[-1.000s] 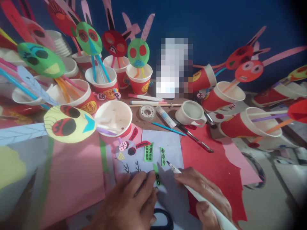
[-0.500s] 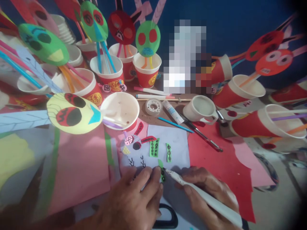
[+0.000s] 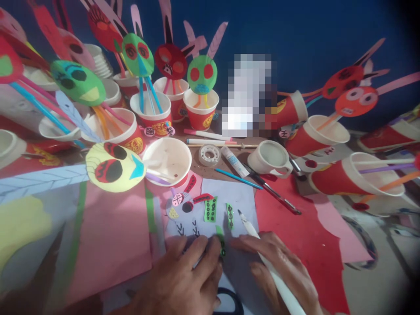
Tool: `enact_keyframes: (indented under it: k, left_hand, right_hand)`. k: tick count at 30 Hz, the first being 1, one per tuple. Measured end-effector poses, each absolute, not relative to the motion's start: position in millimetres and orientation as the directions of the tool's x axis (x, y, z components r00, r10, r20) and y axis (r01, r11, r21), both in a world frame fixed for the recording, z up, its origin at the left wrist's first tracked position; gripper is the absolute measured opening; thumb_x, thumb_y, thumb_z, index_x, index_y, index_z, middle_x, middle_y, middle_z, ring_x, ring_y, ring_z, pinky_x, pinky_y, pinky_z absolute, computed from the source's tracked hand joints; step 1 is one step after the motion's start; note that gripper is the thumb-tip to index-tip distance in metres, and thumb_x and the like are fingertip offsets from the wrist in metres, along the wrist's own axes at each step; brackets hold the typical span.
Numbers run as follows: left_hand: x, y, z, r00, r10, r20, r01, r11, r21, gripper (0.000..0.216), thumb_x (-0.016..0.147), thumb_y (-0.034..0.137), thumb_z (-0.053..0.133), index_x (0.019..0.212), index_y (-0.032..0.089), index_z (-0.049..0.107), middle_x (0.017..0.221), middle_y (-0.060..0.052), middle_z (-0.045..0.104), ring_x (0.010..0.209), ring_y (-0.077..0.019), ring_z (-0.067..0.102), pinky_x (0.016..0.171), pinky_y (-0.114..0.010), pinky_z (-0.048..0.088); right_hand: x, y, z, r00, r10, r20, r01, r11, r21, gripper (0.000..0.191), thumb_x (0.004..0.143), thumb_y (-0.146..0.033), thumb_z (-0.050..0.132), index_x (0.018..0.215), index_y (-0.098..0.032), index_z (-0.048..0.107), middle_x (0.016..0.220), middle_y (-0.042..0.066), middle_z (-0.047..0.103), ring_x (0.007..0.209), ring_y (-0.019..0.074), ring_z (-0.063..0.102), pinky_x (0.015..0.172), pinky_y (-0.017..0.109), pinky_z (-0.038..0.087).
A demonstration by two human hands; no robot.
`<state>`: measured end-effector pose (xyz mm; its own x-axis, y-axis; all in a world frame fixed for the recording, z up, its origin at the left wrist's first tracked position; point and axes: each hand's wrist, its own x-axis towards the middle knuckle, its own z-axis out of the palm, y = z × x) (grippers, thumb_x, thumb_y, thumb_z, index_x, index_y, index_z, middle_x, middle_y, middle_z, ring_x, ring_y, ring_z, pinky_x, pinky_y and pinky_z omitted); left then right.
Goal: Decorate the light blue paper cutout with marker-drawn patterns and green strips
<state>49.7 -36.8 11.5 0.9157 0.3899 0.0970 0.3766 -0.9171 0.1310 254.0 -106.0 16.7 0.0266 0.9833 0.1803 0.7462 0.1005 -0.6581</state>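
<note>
My left hand (image 3: 193,273) lies flat on the blue-grey paper (image 3: 243,190), fingertips at the edge of a small green paper piece (image 3: 222,247) drawn with black circles. My right hand (image 3: 282,267) grips a white marker pen (image 3: 262,249), its dark tip raised to the right of another green strip (image 3: 230,215) with black marks. A wider green piece (image 3: 211,208) with dotted circles lies left of that strip. A cut-out paper face (image 3: 179,208) with red and pink parts lies above my left hand. A black scissors handle (image 3: 229,297) shows between my hands.
Paper cups (image 3: 201,111) holding straws with paper insect faces stand along the back and sides. A tape roll (image 3: 209,154), glue stick (image 3: 234,159), black pen (image 3: 275,192) and white mug (image 3: 271,155) lie beyond the paper. Red paper (image 3: 305,245) is at right, pink paper (image 3: 114,245) at left.
My right hand has lifted the marker tip off the small green piece and moved it up and right. My left hand stays in place. The camera view has tilted slightly upward.
</note>
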Motion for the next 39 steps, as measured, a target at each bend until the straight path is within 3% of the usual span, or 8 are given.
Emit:
enact_keyframes:
  k: [8, 12, 16, 19, 23, 30, 36, 39]
  left_hand:
    - [49, -37, 13, 0.921, 0.379, 0.086, 0.366, -0.920, 0.142, 0.026, 0.091, 0.041, 0.058, 0.107, 0.022, 0.067, 0.125, -0.001, 0.061, 0.112, -0.0239, 0.047, 0.084, -0.039, 0.036]
    - [51, -36, 19, 0.926, 0.372, 0.067, 0.361, -0.922, 0.141, 0.028, 0.095, 0.038, 0.050, 0.109, 0.021, 0.067, 0.124, -0.003, 0.062, 0.110, -0.0245, 0.048, 0.084, -0.040, 0.036]
    - [52, -36, 25, 0.933, 0.359, 0.029, 0.351, -0.924, 0.149, 0.032, 0.098, 0.033, 0.042, 0.113, 0.018, 0.066, 0.129, -0.006, 0.058, 0.115, -0.0262, 0.046, 0.087, -0.042, 0.036]
    - [52, -36, 27, 0.931, 0.365, 0.034, 0.355, -0.922, 0.156, 0.031, 0.098, 0.031, 0.042, 0.111, 0.019, 0.067, 0.128, -0.006, 0.059, 0.115, -0.0261, 0.046, 0.087, -0.041, 0.037]
    - [52, -35, 29, 0.934, 0.358, 0.008, 0.350, -0.918, 0.185, 0.030, 0.096, 0.032, 0.046, 0.112, 0.017, 0.066, 0.128, -0.007, 0.059, 0.114, -0.0269, 0.046, 0.088, -0.042, 0.036]
    - [50, -36, 27, 0.937, 0.349, 0.020, 0.337, -0.916, 0.219, 0.028, 0.092, 0.031, 0.050, 0.108, 0.017, 0.067, 0.130, -0.009, 0.057, 0.115, -0.0292, 0.046, 0.087, -0.044, 0.038]
    - [52, -37, 30, 0.926, 0.378, 0.007, 0.366, -0.902, 0.227, 0.035, 0.097, 0.023, 0.035, 0.108, 0.016, 0.067, 0.128, -0.008, 0.059, 0.113, -0.0272, 0.047, 0.089, -0.045, 0.037]
    - [53, -36, 32, 0.923, 0.384, 0.012, 0.373, -0.905, 0.206, 0.033, 0.097, 0.023, 0.037, 0.108, 0.016, 0.067, 0.128, -0.008, 0.059, 0.111, -0.0270, 0.049, 0.088, -0.044, 0.038]
  right_hand:
    - [261, -108, 7, 0.047, 0.960, 0.275, 0.674, 0.173, -0.718, 0.046, 0.097, -0.054, 0.025, 0.113, -0.029, 0.060, 0.083, 0.003, 0.069, 0.073, 0.0190, 0.070, 0.062, 0.026, 0.058]
    - [263, -108, 8, 0.065, 0.964, 0.259, 0.722, 0.134, -0.679, 0.022, 0.092, -0.031, 0.047, 0.106, -0.029, 0.064, 0.090, 0.002, 0.073, 0.079, 0.0189, 0.072, 0.068, 0.023, 0.059]
    - [260, -109, 7, 0.161, 0.976, 0.143, 0.650, 0.004, -0.760, 0.021, 0.084, -0.024, 0.058, 0.104, -0.026, 0.062, 0.078, -0.002, 0.074, 0.060, 0.0126, 0.071, 0.057, 0.017, 0.057]
    - [257, -108, 5, 0.174, 0.977, 0.119, 0.608, -0.012, -0.794, 0.014, 0.083, -0.023, 0.060, 0.097, -0.025, 0.063, 0.075, -0.003, 0.074, 0.053, 0.0116, 0.069, 0.052, 0.017, 0.056]
    - [255, -104, 4, 0.145, 0.971, 0.189, 0.644, 0.052, -0.763, 0.005, 0.082, -0.022, 0.061, 0.086, -0.024, 0.064, 0.070, -0.002, 0.071, 0.061, 0.0143, 0.070, 0.055, 0.020, 0.056]
    - [254, -104, 2, 0.117, 0.976, 0.184, 0.644, 0.067, -0.762, 0.010, 0.083, -0.019, 0.060, 0.090, -0.025, 0.065, 0.071, -0.001, 0.070, 0.062, 0.0146, 0.069, 0.054, 0.022, 0.056]
    - [255, -105, 2, 0.097, 0.981, 0.170, 0.662, 0.064, -0.747, 0.010, 0.083, -0.021, 0.060, 0.089, -0.025, 0.066, 0.072, -0.001, 0.070, 0.064, 0.0148, 0.069, 0.055, 0.022, 0.056]
    - [255, -105, 2, 0.081, 0.978, 0.192, 0.686, 0.085, -0.722, 0.010, 0.083, -0.021, 0.061, 0.089, -0.025, 0.066, 0.072, 0.000, 0.070, 0.065, 0.0155, 0.070, 0.056, 0.023, 0.056]
